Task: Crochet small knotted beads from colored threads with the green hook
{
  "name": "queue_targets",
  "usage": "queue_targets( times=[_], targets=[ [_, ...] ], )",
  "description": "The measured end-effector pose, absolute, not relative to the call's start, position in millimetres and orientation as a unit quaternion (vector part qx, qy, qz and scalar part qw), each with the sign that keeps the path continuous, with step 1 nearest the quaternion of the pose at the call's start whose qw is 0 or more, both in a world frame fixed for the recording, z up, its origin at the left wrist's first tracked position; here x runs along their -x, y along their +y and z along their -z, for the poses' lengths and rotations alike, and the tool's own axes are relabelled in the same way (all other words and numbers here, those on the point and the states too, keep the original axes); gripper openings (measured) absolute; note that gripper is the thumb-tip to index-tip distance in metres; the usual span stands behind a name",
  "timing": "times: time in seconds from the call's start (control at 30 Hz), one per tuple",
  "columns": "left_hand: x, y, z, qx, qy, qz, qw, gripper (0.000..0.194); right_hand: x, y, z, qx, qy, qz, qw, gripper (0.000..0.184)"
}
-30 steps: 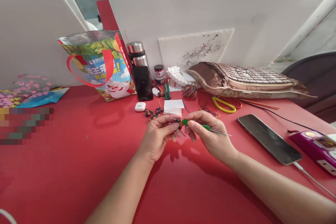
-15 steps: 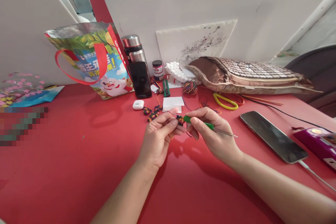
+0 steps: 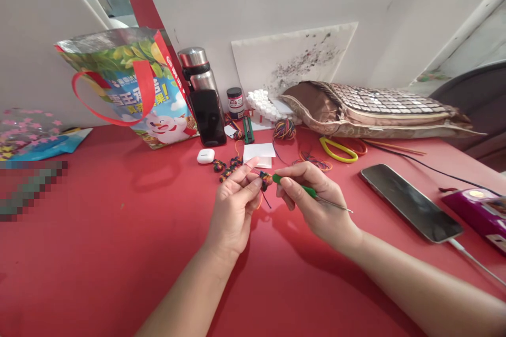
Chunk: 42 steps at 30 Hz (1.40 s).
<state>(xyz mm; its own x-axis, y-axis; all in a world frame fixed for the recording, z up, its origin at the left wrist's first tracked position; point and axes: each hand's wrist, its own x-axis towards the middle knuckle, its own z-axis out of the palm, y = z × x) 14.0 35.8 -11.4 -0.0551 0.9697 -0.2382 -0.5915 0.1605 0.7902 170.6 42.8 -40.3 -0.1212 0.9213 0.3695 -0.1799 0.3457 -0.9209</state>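
Observation:
My left hand (image 3: 237, 205) pinches a small crocheted piece (image 3: 265, 180) of dark, orange and red yarn between thumb and fingers, and loose yarn ends hang below it. In my right hand (image 3: 320, 205) is a crochet hook (image 3: 294, 185) with a green handle. The handle's blunt end points left toward the piece, a small gap away, while the thin metal shaft runs back past the palm to the right. Behind my left fingers lies a crocheted strip (image 3: 231, 168) in similar colours. A ball of multicoloured yarn (image 3: 284, 129) rests farther back.
Beyond the hands are folded white paper (image 3: 259, 151), a white earphone case (image 3: 206, 156), an upright phone (image 3: 207, 117), a green cutter (image 3: 248, 130) and yellow-handled scissors (image 3: 338, 150). A charging phone (image 3: 411, 202) lies at right. A printed bag (image 3: 130, 89) stands at left.
My right hand with the crochet hook has drawn slightly away from the crocheted piece, so a gap shows between them. More loose yarn end is visible below the piece. The view has shifted slightly.

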Motion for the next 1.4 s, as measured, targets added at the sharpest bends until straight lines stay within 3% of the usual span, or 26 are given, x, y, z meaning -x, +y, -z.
queue_targets(
  times=[0.4, 0.57, 0.73, 0.87, 0.97, 1.4],
  targets=[
    [-11, 38, 17, -0.269, 0.399, -0.584, 0.653, 0.043, -171, 42, 40, 0.308, -0.618, -0.438, 0.575, 0.009],
    [-10, 40, 20, -0.267, 0.377, -0.566, 0.683, 0.038, -172, 42, 34, 0.333, -0.597, -0.465, 0.562, 0.02],
    [-12, 38, 19, -0.288, 0.383, -0.586, 0.654, 0.031, -172, 42, 31, 0.354, -0.539, -0.579, 0.499, 0.036],
    [-14, 34, 14, -0.316, 0.364, -0.599, 0.64, 0.025, -169, 42, 34, 0.293, -0.466, -0.723, 0.417, 0.051],
    [-15, 32, 11, -0.32, 0.356, -0.587, 0.653, 0.024, -167, 44, 38, 0.251, -0.444, -0.764, 0.395, 0.053],
    [-10, 33, 5, -0.36, 0.375, -0.553, 0.651, 0.018, -177, 47, 37, 0.347, -0.603, -0.571, 0.435, 0.045]
  ],
)
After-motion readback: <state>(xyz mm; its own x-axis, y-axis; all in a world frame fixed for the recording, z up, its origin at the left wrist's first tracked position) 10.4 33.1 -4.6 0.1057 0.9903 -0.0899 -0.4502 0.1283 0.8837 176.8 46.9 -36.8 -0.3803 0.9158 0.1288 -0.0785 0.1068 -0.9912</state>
